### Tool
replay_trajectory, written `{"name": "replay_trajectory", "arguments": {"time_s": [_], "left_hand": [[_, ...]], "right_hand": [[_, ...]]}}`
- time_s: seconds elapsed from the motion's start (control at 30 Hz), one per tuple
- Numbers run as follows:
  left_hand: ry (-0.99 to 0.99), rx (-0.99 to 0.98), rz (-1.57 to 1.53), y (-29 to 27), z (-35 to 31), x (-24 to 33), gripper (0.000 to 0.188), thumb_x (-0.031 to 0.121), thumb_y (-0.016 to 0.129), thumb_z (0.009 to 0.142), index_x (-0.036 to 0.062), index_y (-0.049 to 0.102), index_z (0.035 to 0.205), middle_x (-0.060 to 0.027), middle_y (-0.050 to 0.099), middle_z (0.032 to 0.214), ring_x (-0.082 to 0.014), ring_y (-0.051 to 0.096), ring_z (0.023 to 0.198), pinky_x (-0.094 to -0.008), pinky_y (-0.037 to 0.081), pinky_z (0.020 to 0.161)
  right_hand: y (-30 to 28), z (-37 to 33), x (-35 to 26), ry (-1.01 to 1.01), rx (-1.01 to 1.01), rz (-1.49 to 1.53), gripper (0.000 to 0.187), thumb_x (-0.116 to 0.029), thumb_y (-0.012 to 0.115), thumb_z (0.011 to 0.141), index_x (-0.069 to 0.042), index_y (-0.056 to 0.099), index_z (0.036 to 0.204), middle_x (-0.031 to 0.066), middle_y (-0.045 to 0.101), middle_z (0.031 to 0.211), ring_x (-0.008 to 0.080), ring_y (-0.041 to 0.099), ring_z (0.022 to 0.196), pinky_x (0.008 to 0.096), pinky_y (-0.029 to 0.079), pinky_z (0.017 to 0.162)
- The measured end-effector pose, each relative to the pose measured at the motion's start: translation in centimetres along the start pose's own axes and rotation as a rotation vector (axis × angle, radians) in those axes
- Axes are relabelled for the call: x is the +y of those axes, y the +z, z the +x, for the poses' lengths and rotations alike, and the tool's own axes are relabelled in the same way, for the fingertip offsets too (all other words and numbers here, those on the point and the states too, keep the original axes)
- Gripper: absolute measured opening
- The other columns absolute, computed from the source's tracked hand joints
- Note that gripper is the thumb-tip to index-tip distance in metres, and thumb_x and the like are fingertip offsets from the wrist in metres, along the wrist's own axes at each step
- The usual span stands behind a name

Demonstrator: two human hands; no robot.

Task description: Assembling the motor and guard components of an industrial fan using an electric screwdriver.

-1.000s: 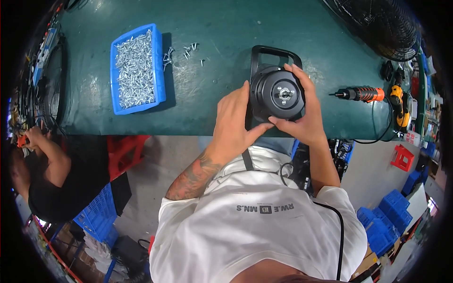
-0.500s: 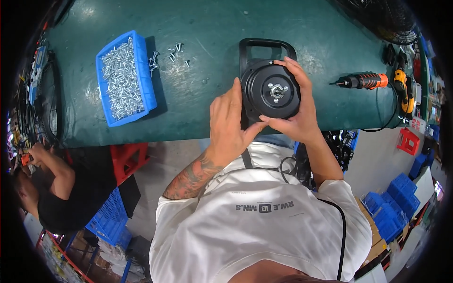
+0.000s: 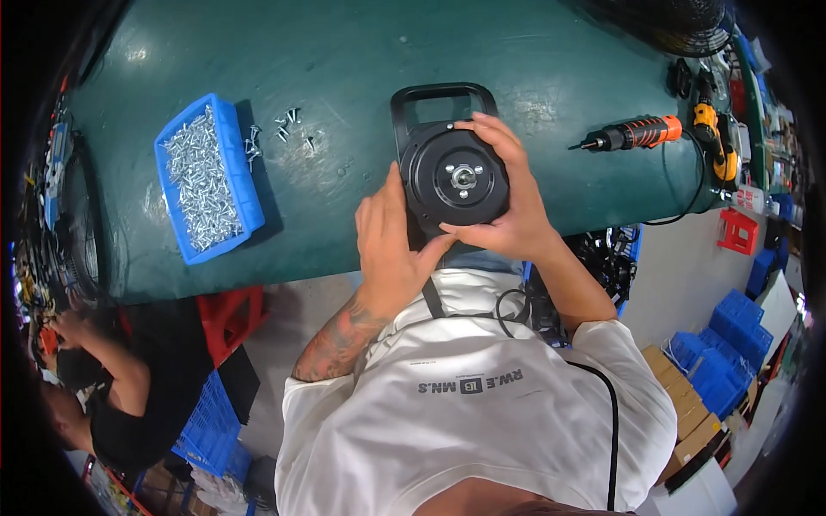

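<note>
A round black motor housing (image 3: 434, 193) faces up between my hands. At its centre is a metal shaft with screws around it. It sits against a black bracket with a looped handle (image 3: 445, 89) at the far side. My right hand (image 3: 509, 205) wraps its right side, fingers on the far edge and thumb on the near edge. Along the left side press the straight fingers of my left hand (image 3: 394, 236), with its thumb at the near edge close to my right thumb. Part of the bracket is hidden beneath the housing and my hands.
To the left stands a blue bin (image 3: 237, 168) of screws, with several loose screws (image 3: 286, 125) beside it. An orange-black electric screwdriver (image 3: 632, 134) and a yellow drill (image 3: 716, 138) lie right on the green table (image 3: 335, 60). Another person (image 3: 120, 387) works at lower left.
The whole view has shifted a little, so the table things appear further left, with the bin and housing lower. Both hands keep the same hold on the motor housing.
</note>
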State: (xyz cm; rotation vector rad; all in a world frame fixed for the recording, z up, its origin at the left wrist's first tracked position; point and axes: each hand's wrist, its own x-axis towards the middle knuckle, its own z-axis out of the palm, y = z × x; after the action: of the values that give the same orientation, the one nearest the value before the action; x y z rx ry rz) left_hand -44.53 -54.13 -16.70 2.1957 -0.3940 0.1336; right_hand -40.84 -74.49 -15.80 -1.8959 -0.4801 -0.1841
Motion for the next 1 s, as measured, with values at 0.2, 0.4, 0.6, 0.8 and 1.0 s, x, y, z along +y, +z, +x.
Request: {"name": "replay_trajectory", "arguments": {"time_s": [0.2, 0.4, 0.6, 0.8, 1.0], "left_hand": [[0.064, 0.051, 0.006, 0.3, 0.0, -0.1, 0.101, 0.031, 0.089, 0.073, -0.0145, 0.037, 0.147, -0.0226, 0.060, 0.115, -0.0372, 0.058, 0.098, -0.0459, 0.045, 0.087], [0.065, 0.055, 0.027, 0.4, 0.1, 0.0, 0.101, 0.032, 0.089, 0.074, -0.0158, 0.037, 0.147, -0.0237, 0.061, 0.116, -0.0376, 0.059, 0.100, -0.0452, 0.045, 0.087], [0.044, 0.045, 0.016, 0.5, 0.2, 0.0, 0.099, 0.027, 0.089, 0.073, -0.0150, 0.038, 0.147, -0.0257, 0.061, 0.121, -0.0398, 0.059, 0.101, -0.0476, 0.045, 0.092], [0.009, -0.008, 0.098, 0.1, 0.1, 0.6, 0.099, 0.028, 0.088, 0.074, -0.0128, 0.036, 0.148, -0.0256, 0.057, 0.128, -0.0415, 0.054, 0.111, -0.0523, 0.037, 0.100], [-0.037, 0.017, 0.130, -0.3, 0.5, 1.8, 0.100, 0.038, 0.087, 0.077, -0.0115, 0.036, 0.148, -0.0241, 0.056, 0.127, -0.0398, 0.053, 0.115, -0.0519, 0.034, 0.103]], "right_hand": [[-1.0, 0.3, -0.1, 0.029, -0.059, 0.024, 0.100, -0.016, 0.092, 0.061, -0.006, 0.041, 0.146, 0.0133, 0.052, 0.146, 0.0388, 0.036, 0.146, 0.0496, 0.032, 0.119], [-1.1, 0.3, 0.1, 0.027, -0.093, 0.030, 0.105, -0.016, 0.094, 0.062, -0.005, 0.038, 0.149, 0.0202, 0.051, 0.146, 0.0367, 0.033, 0.148, 0.0482, 0.029, 0.120], [-0.9, 0.4, 0.1, 0.005, -0.036, 0.008, 0.102, -0.017, 0.094, 0.060, -0.006, 0.042, 0.147, 0.0135, 0.051, 0.147, 0.0384, 0.036, 0.146, 0.0486, 0.032, 0.119], [-2.8, 1.2, -1.6, 0.000, -0.144, -0.167, 0.105, -0.041, 0.095, 0.064, -0.003, 0.044, 0.147, 0.0181, 0.047, 0.149, 0.0395, 0.038, 0.144, 0.0521, 0.030, 0.118], [-13.3, 11.9, 0.1, -0.235, 0.216, -0.610, 0.054, -0.033, 0.083, 0.079, -0.005, 0.065, 0.121, 0.0156, 0.061, 0.127, 0.0360, 0.055, 0.121, 0.0469, 0.043, 0.105]]}}
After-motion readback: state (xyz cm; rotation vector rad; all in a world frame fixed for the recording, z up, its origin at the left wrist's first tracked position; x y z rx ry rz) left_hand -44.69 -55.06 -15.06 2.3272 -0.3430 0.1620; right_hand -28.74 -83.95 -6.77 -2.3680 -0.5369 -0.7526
